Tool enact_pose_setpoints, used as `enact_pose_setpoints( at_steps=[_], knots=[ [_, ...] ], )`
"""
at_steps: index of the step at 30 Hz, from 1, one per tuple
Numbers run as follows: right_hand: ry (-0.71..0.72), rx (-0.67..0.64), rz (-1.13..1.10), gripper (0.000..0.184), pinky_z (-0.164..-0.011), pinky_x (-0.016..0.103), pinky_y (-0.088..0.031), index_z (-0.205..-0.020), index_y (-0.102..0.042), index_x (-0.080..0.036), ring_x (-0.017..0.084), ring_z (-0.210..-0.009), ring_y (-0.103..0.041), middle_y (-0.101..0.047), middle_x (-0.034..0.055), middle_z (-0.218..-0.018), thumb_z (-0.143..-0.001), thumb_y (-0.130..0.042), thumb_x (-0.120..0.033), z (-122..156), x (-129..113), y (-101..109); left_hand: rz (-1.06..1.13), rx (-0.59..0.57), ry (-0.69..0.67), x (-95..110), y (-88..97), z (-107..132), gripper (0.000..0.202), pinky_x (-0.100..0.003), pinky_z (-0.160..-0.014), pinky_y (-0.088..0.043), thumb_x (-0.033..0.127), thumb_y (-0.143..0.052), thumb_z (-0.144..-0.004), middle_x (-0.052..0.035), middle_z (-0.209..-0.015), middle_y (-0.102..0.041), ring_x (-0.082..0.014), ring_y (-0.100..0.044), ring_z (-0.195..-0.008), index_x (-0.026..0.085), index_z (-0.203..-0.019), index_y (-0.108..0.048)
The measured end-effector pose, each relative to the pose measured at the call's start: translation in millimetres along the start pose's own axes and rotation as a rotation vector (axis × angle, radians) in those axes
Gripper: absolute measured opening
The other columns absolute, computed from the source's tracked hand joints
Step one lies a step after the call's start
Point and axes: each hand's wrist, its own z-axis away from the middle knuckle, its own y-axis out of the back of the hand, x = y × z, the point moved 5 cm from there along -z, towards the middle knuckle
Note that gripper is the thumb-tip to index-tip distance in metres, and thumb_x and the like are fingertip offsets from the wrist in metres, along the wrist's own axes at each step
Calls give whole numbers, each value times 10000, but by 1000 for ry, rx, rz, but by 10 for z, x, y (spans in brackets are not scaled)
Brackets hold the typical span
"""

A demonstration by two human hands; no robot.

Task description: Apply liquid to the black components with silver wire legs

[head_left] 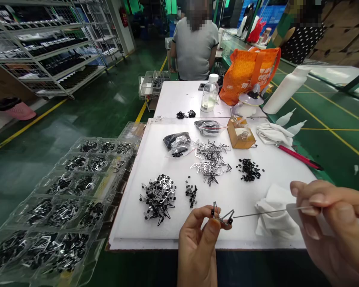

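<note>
My left hand (200, 235) pinches a small bent metal frame (223, 215) with black end pieces between thumb and fingers, above the table's front edge. A thin needle-like rod (260, 213) is in my closed right hand (332, 215), and its tip reaches the frame's right end; I cannot tell whether they touch. Beyond my left hand lie a few loose black bits (191, 195) and a heap of frames with black ends (159, 197). Farther back is a pile of bare bent frames (211, 161). A pile of small black pieces (249, 170) sits to its right.
A divided clear tray (103, 213) full of parts stands left of the table. Plastic bags (178, 143), an amber box (241, 133), a bottle (210, 93), an orange bag (248, 75), a red-handled tool (299, 157) and a crumpled white cloth (277, 211) lie about. A person (195, 48) sits ahead.
</note>
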Motion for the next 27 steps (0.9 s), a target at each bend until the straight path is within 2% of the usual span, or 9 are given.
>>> enact_pose_setpoints(
  at_steps=[4, 8, 11, 13, 14, 18, 21, 24, 27],
  knots=[
    [-59, 25, 32, 136, -376, 310, -404, -797, -766, -335, 222, -683, -550, -496, 84, -713, -808, -811, -464, 25, 106, 3, -5, -10, 7, -3, 9, 3, 382, -151, -702, -596, 346, -1061, -546, -6, -834, -737, -72, -714, -665, 146, -715, -783],
    [-25, 45, -5, 172, -374, 302, -340, -770, -759, -303, 175, -596, -500, -520, 70, -722, -822, -809, -459, -59, 71, -7, -10, 2, 16, -15, 26, -5, 395, -155, -706, -597, 357, -1066, -530, -5, -835, -732, -72, -709, -665, 149, -709, -781],
    [160, 159, 34, 189, -451, 305, -352, -813, -767, -243, 137, -553, -503, -597, 52, -731, -816, -841, -418, -392, 39, 52, -18, 23, 12, -21, 30, -7, 414, -147, -715, -598, 370, -1073, -506, -5, -841, -733, -64, -700, -675, 155, -711, -784],
    [413, 292, 348, 206, -489, 290, -346, -854, -771, -191, 116, -528, -500, -662, 57, -731, -868, -777, -396, -716, 22, 91, -27, 40, -15, -11, 26, -1, 422, -137, -712, -596, 372, -1078, -485, -2, -836, -726, -58, -694, -674, 157, -695, -783],
    [439, 283, 438, 208, -518, 284, -356, -879, -786, -164, 118, -547, -525, -676, 63, -730, -872, -762, -370, -914, 81, 80, -32, 44, -37, -2, 22, 4, 422, -135, -707, -597, 374, -1079, -478, 0, -834, -723, -60, -697, -675, 158, -685, -782],
    [426, 180, 617, 227, -667, 279, -375, -892, -798, -99, 107, -638, -531, -698, 79, -763, -898, -717, -311, -1596, 309, -21, -91, 49, -140, 43, 26, 34, 422, -149, -696, -614, 415, -1068, -494, -2, -852, -715, -81, -717, -674, 167, -657, -768],
    [344, 24, 704, 178, -732, 281, -359, -910, -816, -108, 92, -663, -513, -689, 53, -761, -867, -771, -276, -1833, 365, -197, -166, 40, -268, 94, 35, 70, 385, -117, -720, -607, 419, -1053, -540, 6, -856, -701, -67, -714, -702, 182, -653, -772],
    [227, -162, 696, 412, -694, 265, -359, -1181, -802, -178, 84, -617, -485, -666, 2, -744, -785, -857, -277, -1718, 356, -351, -234, 20, -392, 127, 23, 127, 285, -105, -737, -600, 397, -1012, -645, 12, -875, -689, -62, -703, -738, 217, -692, -796],
    [155, -288, 574, 468, -659, 248, -420, -1261, -758, -218, 118, -676, -559, -686, 28, -838, -858, -782, -456, -1176, 300, -377, -330, 30, -495, 134, 21, 181, 220, -101, -752, -587, 400, -961, -732, 4, -886, -682, -75, -693, -802, 240, -718, -810]
  ],
)
